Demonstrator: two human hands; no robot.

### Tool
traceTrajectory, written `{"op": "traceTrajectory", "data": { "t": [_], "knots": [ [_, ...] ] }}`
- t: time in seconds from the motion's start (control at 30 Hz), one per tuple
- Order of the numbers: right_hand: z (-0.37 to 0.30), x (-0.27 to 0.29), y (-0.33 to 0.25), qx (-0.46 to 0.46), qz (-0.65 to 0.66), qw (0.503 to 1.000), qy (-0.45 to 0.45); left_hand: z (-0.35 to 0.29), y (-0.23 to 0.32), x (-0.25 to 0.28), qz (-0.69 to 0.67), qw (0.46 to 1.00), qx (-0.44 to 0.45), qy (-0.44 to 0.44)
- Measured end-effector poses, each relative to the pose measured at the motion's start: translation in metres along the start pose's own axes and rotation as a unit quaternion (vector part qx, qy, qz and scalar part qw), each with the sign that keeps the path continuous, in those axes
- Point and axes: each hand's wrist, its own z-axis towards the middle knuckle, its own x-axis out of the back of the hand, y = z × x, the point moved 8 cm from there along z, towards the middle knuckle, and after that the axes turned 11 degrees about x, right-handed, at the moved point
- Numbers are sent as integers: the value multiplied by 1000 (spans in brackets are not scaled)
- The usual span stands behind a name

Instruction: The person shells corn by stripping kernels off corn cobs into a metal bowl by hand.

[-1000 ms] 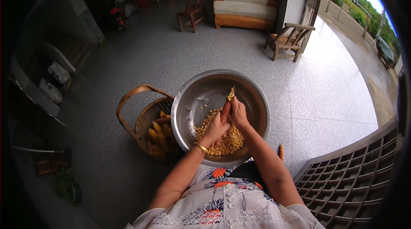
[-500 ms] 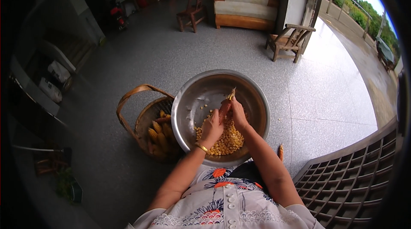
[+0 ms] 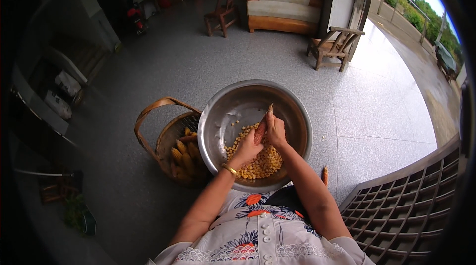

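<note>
A wide metal basin (image 3: 213,111) stands before me with loose yellow corn kernels (image 3: 263,166) heaped in its near part. Over it, my left hand (image 3: 248,148) is closed round the lower end of a corn cob (image 3: 260,132), whose visible side is bare and reddish. My right hand (image 3: 275,128) grips the cob's upper part, fingers wrapped near its pale tip. Some of the cob is hidden behind the fingers. To the left, touching or nearly touching the basin, a handled wicker basket (image 3: 161,141) holds several yellow cobs (image 3: 183,156).
One more cob (image 3: 325,176) lies on the floor right of the basin. A lattice metal gate (image 3: 406,200) stands at the near right. Farther off are a small wooden chair (image 3: 334,49), another chair (image 3: 223,12) and a padded sofa (image 3: 283,12). A doorway opens outdoors at the right.
My right hand has turned and closed further over the cob's upper end. The few kernels seen near the tip no longer show. My left hand has shifted slightly down along the cob.
</note>
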Motion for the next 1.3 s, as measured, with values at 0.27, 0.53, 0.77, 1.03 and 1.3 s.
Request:
{"op": "traceTrajectory", "data": {
  "t": [0.27,0.53,0.77,1.03,1.3],
  "knots": [
    [2,2,-8,31,8,999,-9,-12,8,-9,-240,939,193,-151],
    [1,-9,-2,-15,95,995,-7,-16,5,-12,-422,844,247,-221],
    [-2,-8,-5,-104,373,921,50,-18,12,-14,-526,772,274,-231],
    [-2,-2,-15,-52,192,980,24,-14,9,-13,-433,842,256,-196],
    [-1,6,-26,88,-26,994,59,-5,11,30,181,958,-22,223]
  ]
}}
